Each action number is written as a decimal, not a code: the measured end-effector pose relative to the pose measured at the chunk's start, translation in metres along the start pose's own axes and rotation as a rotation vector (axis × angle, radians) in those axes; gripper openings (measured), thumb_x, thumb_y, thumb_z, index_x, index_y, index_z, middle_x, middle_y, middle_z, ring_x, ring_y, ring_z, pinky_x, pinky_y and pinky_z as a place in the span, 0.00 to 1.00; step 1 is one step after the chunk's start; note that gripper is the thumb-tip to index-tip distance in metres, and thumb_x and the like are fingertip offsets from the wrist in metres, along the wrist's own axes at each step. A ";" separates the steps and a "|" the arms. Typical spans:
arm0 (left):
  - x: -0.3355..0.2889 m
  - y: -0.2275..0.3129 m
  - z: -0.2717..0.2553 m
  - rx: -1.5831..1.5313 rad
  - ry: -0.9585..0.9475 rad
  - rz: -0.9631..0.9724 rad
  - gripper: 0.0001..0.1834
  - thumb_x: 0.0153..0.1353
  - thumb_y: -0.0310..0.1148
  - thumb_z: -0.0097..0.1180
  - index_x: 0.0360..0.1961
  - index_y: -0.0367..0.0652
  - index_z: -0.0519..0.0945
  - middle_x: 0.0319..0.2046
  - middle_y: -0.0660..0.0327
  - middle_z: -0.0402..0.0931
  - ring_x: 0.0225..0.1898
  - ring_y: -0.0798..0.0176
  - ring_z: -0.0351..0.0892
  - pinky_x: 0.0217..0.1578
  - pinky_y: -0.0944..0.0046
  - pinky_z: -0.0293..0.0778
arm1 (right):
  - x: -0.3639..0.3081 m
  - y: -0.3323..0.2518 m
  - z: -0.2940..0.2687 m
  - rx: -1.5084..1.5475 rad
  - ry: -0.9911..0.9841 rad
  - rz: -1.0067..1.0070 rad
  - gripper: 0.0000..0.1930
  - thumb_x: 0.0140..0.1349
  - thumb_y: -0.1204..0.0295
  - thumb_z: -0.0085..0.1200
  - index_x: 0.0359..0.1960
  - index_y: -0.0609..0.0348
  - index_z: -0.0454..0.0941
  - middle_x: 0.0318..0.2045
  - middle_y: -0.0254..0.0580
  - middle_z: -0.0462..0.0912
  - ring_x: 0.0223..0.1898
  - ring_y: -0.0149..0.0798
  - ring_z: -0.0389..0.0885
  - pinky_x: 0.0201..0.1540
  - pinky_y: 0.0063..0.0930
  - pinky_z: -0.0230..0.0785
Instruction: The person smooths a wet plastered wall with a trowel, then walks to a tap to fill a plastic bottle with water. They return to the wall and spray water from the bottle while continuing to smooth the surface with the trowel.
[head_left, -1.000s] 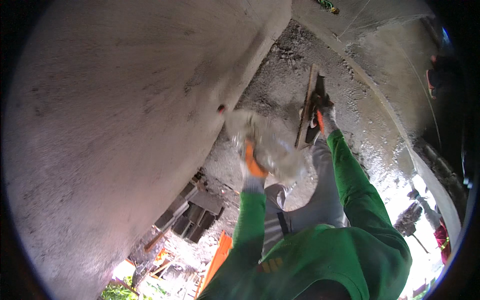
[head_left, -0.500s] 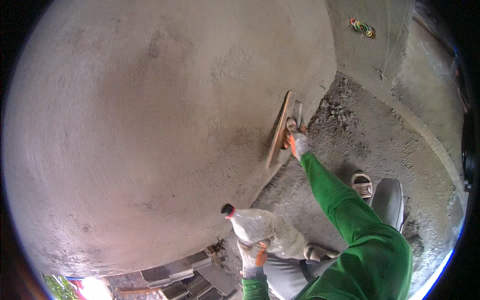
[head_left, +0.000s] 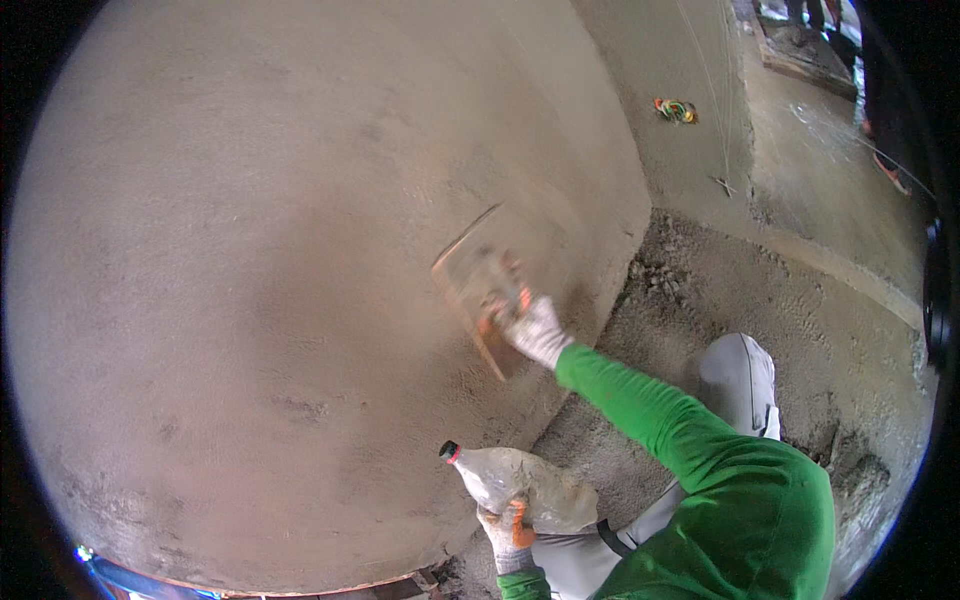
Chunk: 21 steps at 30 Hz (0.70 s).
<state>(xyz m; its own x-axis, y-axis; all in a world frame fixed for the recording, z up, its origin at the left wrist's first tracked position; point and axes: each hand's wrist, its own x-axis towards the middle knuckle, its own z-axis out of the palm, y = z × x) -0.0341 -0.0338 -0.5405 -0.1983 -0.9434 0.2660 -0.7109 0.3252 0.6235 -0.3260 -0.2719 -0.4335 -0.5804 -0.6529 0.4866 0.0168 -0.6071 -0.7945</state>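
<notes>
My right hand (head_left: 530,325), in a white glove with orange on the fingers, grips the handle of a flat rectangular plastering float (head_left: 475,290). The float lies against the grey plastered wall (head_left: 250,250), and it is smeared a little by motion. Lower down, my left hand (head_left: 508,528), gloved alike, is closed round a clear plastic bottle (head_left: 525,485) with a dark cap and a red ring. The bottle is tilted, its cap toward the wall, and its plastic looks cloudy and dirty.
Rough, wet-looking mortar (head_left: 670,270) covers the floor along the wall's foot. A bundle of coloured wires (head_left: 676,110) sticks out of the adjoining wall. At the upper right, another person's foot (head_left: 892,173) shows near a wooden-edged board (head_left: 805,65). My bent knee (head_left: 738,385) is close by.
My right hand has moved the float left from the wall's lower corner edge onto the wall's face. The left hand still holds the bottle, slightly lower. The view has shifted, showing another person's legs.
</notes>
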 end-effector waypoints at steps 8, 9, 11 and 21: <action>-0.001 0.014 -0.012 -0.067 0.045 -0.150 0.24 0.48 0.23 0.61 0.49 0.47 0.75 0.45 0.65 0.76 0.49 0.61 0.74 0.51 0.55 0.73 | 0.167 0.067 -0.117 -0.540 -0.068 0.160 0.20 0.71 0.62 0.39 0.29 0.60 0.80 0.12 0.36 0.75 0.23 0.42 0.77 0.48 0.48 0.65; -0.002 0.009 -0.010 -0.116 0.084 -0.122 0.25 0.49 0.24 0.61 0.52 0.46 0.73 0.46 0.63 0.76 0.50 0.60 0.74 0.53 0.54 0.72 | 0.140 0.075 -0.115 -0.565 -0.046 0.257 0.19 0.72 0.60 0.38 0.34 0.60 0.78 0.15 0.36 0.77 0.23 0.42 0.78 0.47 0.51 0.66; -0.005 0.001 0.002 -0.437 0.149 -0.208 0.28 0.51 0.26 0.61 0.56 0.46 0.70 0.46 0.60 0.76 0.51 0.56 0.74 0.57 0.50 0.69 | 0.056 0.087 -0.098 -0.330 0.055 0.563 0.20 0.73 0.57 0.36 0.44 0.60 0.76 0.21 0.38 0.79 0.25 0.40 0.80 0.46 0.55 0.68; -0.014 -0.039 -0.004 -0.482 0.022 -0.378 0.34 0.60 0.45 0.57 0.65 0.45 0.61 0.61 0.56 0.67 0.59 0.59 0.70 0.65 0.50 0.61 | 0.109 0.093 -0.097 -0.092 -0.130 0.215 0.10 0.65 0.66 0.55 0.44 0.56 0.77 0.26 0.37 0.79 0.25 0.37 0.77 0.29 0.35 0.71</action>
<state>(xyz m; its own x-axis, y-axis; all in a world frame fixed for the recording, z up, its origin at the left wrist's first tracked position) -0.0015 -0.0333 -0.5655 0.0253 -0.9993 -0.0269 -0.3428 -0.0339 0.9388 -0.4665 -0.3557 -0.4896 -0.4621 -0.8186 0.3412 0.0511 -0.4087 -0.9113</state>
